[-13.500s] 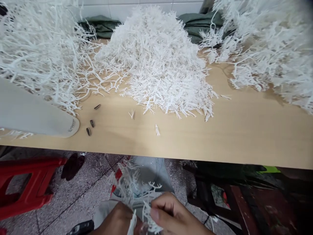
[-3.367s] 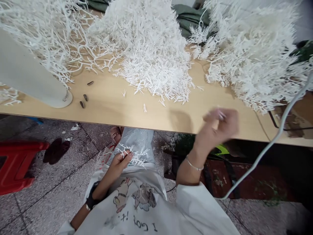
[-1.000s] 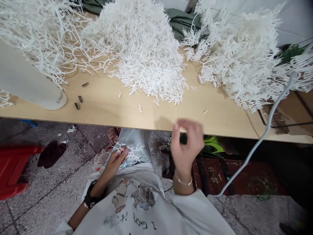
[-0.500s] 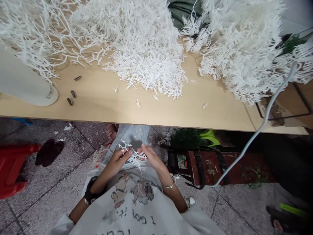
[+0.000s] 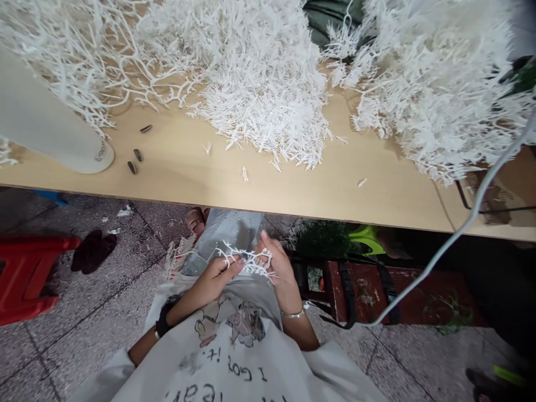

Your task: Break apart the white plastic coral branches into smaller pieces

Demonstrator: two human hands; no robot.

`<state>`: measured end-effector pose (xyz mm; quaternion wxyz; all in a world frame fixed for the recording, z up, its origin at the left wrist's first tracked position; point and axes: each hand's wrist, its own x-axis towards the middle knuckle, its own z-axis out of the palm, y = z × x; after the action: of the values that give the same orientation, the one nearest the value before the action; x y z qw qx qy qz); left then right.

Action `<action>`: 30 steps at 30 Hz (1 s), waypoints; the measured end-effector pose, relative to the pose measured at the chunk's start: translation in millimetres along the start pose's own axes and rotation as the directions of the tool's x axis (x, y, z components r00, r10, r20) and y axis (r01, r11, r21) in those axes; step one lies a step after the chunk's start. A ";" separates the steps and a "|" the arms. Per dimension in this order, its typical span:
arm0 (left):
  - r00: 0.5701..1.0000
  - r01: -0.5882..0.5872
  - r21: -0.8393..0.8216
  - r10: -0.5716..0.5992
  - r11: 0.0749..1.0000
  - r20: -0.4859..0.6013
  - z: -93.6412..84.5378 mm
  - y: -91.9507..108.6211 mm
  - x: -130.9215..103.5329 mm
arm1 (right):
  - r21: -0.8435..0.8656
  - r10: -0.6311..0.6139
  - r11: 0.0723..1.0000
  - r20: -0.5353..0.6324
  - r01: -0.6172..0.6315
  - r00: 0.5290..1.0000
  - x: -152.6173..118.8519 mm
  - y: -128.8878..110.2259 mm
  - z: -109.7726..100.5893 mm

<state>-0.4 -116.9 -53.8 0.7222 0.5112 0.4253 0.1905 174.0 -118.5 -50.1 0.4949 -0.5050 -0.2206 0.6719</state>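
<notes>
Taking the branched white piece as the clock's centre, it hangs above the lap, just short of the desk and touching neither. The fingers of the left hand, at 8 o'clock, are closed in a pinch on its near side, which probably steadies it while leaving the thin tips spread and easy to reach. The right hand, at 3 o'clock, has its thumb raised and fingers curled beside the twigs; whether they grip any is too hidden to tell.

At 12 o'clock a heap of fine white sprigs fills the desk's middle, between a looser branchy heap at 10 and a bushy one at 2. Keeping them apart probably stops the twigs snagging. Small loose sprigs lie nearer the edge.

A pale bottle at 10 o'clock partly blocks the branchy heap, with dark seeds beside it. A grey cable slants across 3 o'clock and could catch the right arm; a red stool sits at 9
</notes>
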 end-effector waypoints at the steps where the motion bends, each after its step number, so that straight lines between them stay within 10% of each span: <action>1: 1.000 0.005 -0.012 -0.005 1.000 -0.007 0.8 0.8 -1.2 | 0.036 -0.058 0.998 0.004 0.058 0.998 -4.8 -11.1 -9.2; 3: 0.999 0.010 -0.045 -0.011 0.999 -0.037 0.4 0.6 -3.3 | 0.117 -0.230 0.966 -0.020 0.231 0.973 -19.7 -37.9 -34.0; 7: 0.993 0.003 -0.123 -0.018 0.992 -0.116 -4.6 -4.4 -2.3 | 0.119 -0.781 0.564 -0.245 0.817 0.575 -51.7 -88.1 -71.2; 10: 0.990 0.013 -0.169 -0.036 0.986 -0.135 -6.2 -9.1 2.0 | -0.304 -0.914 0.363 -0.302 0.881 0.273 -41.4 -110.1 -63.0; 13: 0.982 0.034 -0.210 -0.071 0.977 -0.174 -4.9 -12.2 4.8 | -0.731 -0.966 0.153 -0.252 0.665 -0.054 3.0 -123.4 -42.4; 17: 0.960 0.052 -0.259 -0.120 0.964 -0.255 -3.7 -11.1 5.1 | -0.991 -0.910 -0.041 0.091 0.131 0.404 49.2 -127.2 -32.0; 18: 0.953 0.051 -0.268 -0.127 0.962 -0.276 -3.9 -10.3 5.2 | -0.990 -0.888 -0.083 0.127 0.116 0.441 51.5 -124.3 -31.8; 23: 0.935 0.029 -0.273 -0.123 0.962 -0.332 -4.1 -7.4 9.1 | -0.956 -0.981 -0.027 0.082 0.292 0.177 19.4 -85.6 -20.2; 25: 0.936 0.015 -0.259 -0.104 0.966 -0.335 -2.8 -6.7 10.9 | -0.892 -0.980 0.075 0.017 0.447 0.199 1.0 -61.0 -9.9; 30: 0.945 -0.033 -0.192 -0.032 0.981 -0.327 -0.6 -4.9 11.3 | -0.671 -0.602 0.614 -0.058 0.415 0.797 -20.2 1.5 8.8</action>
<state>4.8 -110.5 -63.0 0.6877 0.3994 0.5187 0.3138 165.4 -135.3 -38.5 0.4946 -0.6437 -0.4947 0.3104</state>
